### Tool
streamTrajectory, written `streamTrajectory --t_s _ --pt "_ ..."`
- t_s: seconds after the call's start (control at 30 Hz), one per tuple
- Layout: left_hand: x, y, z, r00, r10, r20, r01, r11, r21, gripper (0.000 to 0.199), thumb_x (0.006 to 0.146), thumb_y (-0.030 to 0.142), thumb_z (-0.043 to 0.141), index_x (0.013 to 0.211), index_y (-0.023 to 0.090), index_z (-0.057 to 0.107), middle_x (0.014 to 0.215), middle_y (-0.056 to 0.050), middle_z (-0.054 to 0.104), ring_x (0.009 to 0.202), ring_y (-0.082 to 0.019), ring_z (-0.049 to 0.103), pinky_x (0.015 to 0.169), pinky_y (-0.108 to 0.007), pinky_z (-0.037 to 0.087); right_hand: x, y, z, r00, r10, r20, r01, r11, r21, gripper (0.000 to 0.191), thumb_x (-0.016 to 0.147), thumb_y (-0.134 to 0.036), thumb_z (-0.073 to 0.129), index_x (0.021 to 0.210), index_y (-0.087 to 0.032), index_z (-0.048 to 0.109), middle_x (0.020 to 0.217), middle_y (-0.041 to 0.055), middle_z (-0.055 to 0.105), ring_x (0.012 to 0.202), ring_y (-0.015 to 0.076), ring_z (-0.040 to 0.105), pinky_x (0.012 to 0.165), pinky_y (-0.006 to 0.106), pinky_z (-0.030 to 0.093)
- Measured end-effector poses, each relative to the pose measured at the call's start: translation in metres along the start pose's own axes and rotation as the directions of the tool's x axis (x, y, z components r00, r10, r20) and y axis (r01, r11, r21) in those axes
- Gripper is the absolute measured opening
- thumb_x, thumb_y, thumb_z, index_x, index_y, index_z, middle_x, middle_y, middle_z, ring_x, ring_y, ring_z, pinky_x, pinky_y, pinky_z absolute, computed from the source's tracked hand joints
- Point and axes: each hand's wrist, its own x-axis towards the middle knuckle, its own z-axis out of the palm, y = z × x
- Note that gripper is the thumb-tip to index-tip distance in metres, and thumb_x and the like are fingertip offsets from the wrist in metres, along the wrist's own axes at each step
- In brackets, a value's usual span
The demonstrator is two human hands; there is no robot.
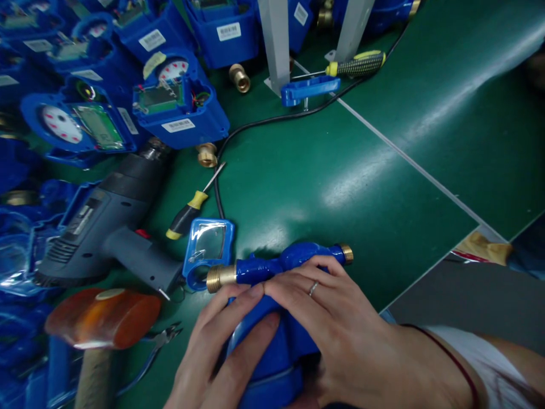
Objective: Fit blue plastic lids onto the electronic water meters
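Observation:
A blue water meter [272,372] with a blue pipe body and threaded brass ends lies at the bottom centre of the head view. My left hand [225,346] rests over its left side, fingers bent across the blue casing. On its right side is my right hand [327,318], wearing a ring, with fingers curled over the pipe and the casing's edge. The fingertips of both hands meet near the pipe. Both palms and the underside of the meter are hidden.
Left: heat gun [123,210], mallet [104,321], pliers [159,341], yellow-black screwdriver [187,213], blue frame cover [210,247]. Blue meters [179,108] crowd the upper left. Another screwdriver [357,64] and a blue part [309,90] lie by metal posts [275,45]. A black cable [272,118] crosses the green table [383,199].

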Motion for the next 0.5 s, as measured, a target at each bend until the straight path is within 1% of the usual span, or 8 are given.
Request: streamTrajectory --t_s 0.1,0.17,0.23,0.3,0.33,0.37,0.43,0.5 --pt "0.0 0.002 0.002 1.0 0.012 -0.013 -0.012 0.999 0.039 0.095 0.058 0.041 0.082 0.14 0.02 0.038 0.143 -0.005 0.036 0.13 -0.027 0.038 0.114 -0.032 0.025 0.001 0.0 -0.003 1.0 0.004 0.019 -0.004 1.0 0.019 0.066 0.065 -0.031 0.079 0.119 -0.008 0.05 0.115 0.0076 0.064 0.103 0.0187 0.057 0.097 0.029 0.027" --pt "-0.002 -0.004 0.002 0.999 0.035 0.028 -0.036 0.999 0.041 0.099 0.058 0.041 0.08 0.143 0.022 0.033 0.146 -0.002 0.033 0.129 -0.026 0.039 0.112 -0.031 0.028 0.002 0.0 -0.004 0.998 0.018 0.056 -0.021 0.998 0.056 0.066 0.066 -0.034 0.078 0.12 -0.008 0.049 0.115 0.0066 0.064 0.105 0.0186 0.057 0.097 0.029 0.027" --pt "-0.004 -0.011 0.004 0.999 0.041 0.036 -0.041 0.999 0.015 0.09 0.065 0.048 0.073 0.143 0.026 0.034 0.146 0.001 0.035 0.125 -0.025 0.043 0.105 -0.031 0.038 0.003 0.0 -0.005 0.997 0.046 0.062 -0.05 0.996 0.069 0.07 0.066 -0.039 0.079 0.121 -0.009 0.049 0.116 0.0054 0.064 0.106 0.0186 0.056 0.098 0.029 0.026" --pt "-0.006 -0.016 0.006 0.999 0.001 -0.039 -0.002 1.0 -0.021 0.075 0.075 0.061 0.055 0.14 0.028 0.038 0.143 0.001 0.04 0.119 -0.026 0.048 0.094 -0.035 0.047 0.003 0.0 -0.004 0.997 0.057 0.049 -0.059 0.997 0.046 0.072 0.065 -0.041 0.08 0.122 -0.01 0.048 0.117 0.0049 0.064 0.107 0.0188 0.056 0.099 0.029 0.024" --pt "-0.006 -0.016 0.007 0.994 -0.038 -0.1 0.034 0.999 -0.042 0.071 0.078 0.064 0.046 0.139 0.029 0.041 0.142 0.0 0.042 0.117 -0.027 0.05 0.089 -0.038 0.05 0.004 0.0 -0.004 0.997 0.053 0.048 -0.054 0.998 0.031 0.074 0.064 -0.043 0.08 0.123 -0.01 0.048 0.117 0.0048 0.063 0.107 0.0191 0.056 0.099 0.029 0.023" --pt "-0.007 -0.015 0.008 0.988 -0.088 -0.127 0.08 0.995 -0.06 0.068 0.079 0.065 0.043 0.138 0.029 0.042 0.142 -0.001 0.042 0.116 -0.029 0.051 0.086 -0.04 0.051 0.005 0.0 -0.004 0.997 0.051 0.058 -0.052 0.998 0.021 0.077 0.063 -0.044 0.081 0.123 -0.011 0.047 0.118 0.0047 0.063 0.108 0.0193 0.055 0.1 0.029 0.022" --pt "-0.01 -0.01 0.007 0.977 -0.166 -0.137 0.155 0.984 -0.084 0.063 0.078 0.058 0.051 0.135 0.031 0.045 0.145 -0.002 0.038 0.121 -0.031 0.049 0.088 -0.043 0.05 0.006 0.0 -0.004 0.994 0.055 0.096 -0.057 0.998 0.019 0.079 0.062 -0.044 0.081 0.125 -0.012 0.045 0.121 0.004 0.061 0.11 0.0194 0.054 0.1 0.029 0.02" --pt "-0.014 -0.005 0.006 0.98 -0.166 -0.109 0.158 0.985 -0.073 0.058 0.072 0.047 0.066 0.127 0.033 0.051 0.148 0.0 0.033 0.128 -0.031 0.042 0.097 -0.044 0.044 0.007 0.0 -0.005 0.989 0.078 0.128 -0.082 0.996 0.024 0.081 0.063 -0.046 0.08 0.127 -0.013 0.044 0.123 0.0034 0.06 0.111 0.0194 0.053 0.101 0.029 0.019"
